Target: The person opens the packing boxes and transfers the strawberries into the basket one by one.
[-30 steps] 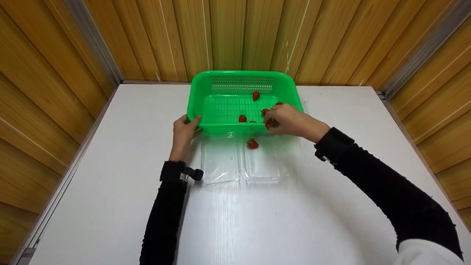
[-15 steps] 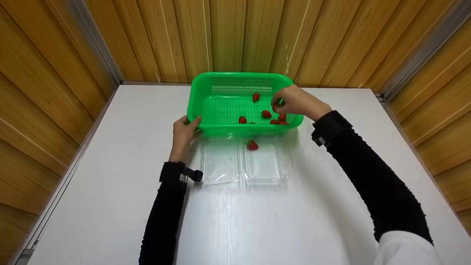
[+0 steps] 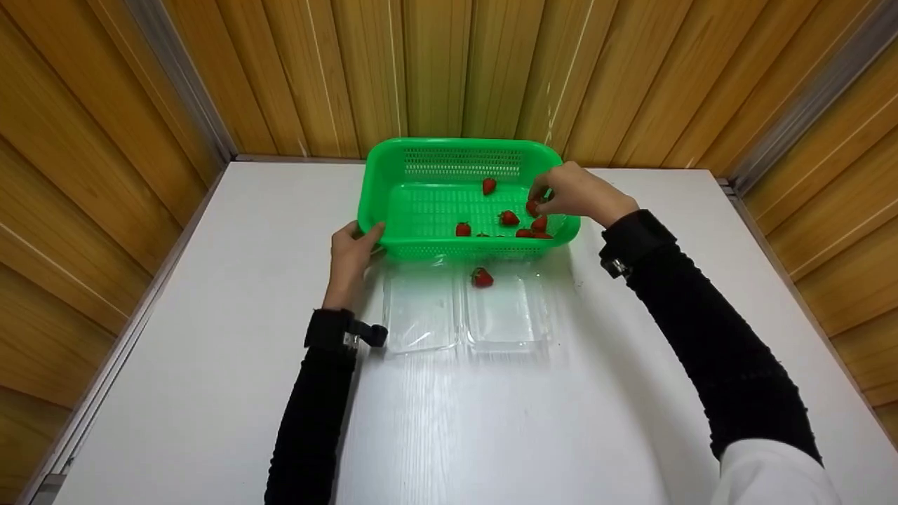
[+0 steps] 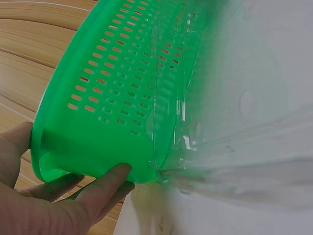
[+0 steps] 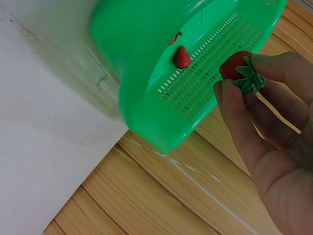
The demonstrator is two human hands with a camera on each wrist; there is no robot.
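Note:
A green plastic basket (image 3: pixel 428 203) stands at the back of the table, with several strawberries (image 3: pixel 508 218) in it, most of them toward its right side. My left hand (image 3: pixel 351 256) grips the basket's near left corner. In the left wrist view, the thumb is at the rim and the fingers (image 4: pixel 105 188) lie against the outer wall. Over the basket's right end, my right hand (image 3: pixel 579 193) pinches a strawberry (image 5: pixel 237 66) between thumb and fingertips, its green leaves facing the palm. One more strawberry (image 3: pixel 482 278) lies in the right half of a clear plastic clamshell box (image 3: pixel 424 315) before the basket.
The white table (image 3: pixel 449 435) reaches back to a wood-patterned panel wall (image 3: pixel 435 66). Similar panels rise on the left and right. The clear box lies opened flat, close against the basket's front side.
My right hand has moved from the basket's front rim back and slightly right, over its right end, where it now pinches a strawberry. My left hand has stayed at the corner.

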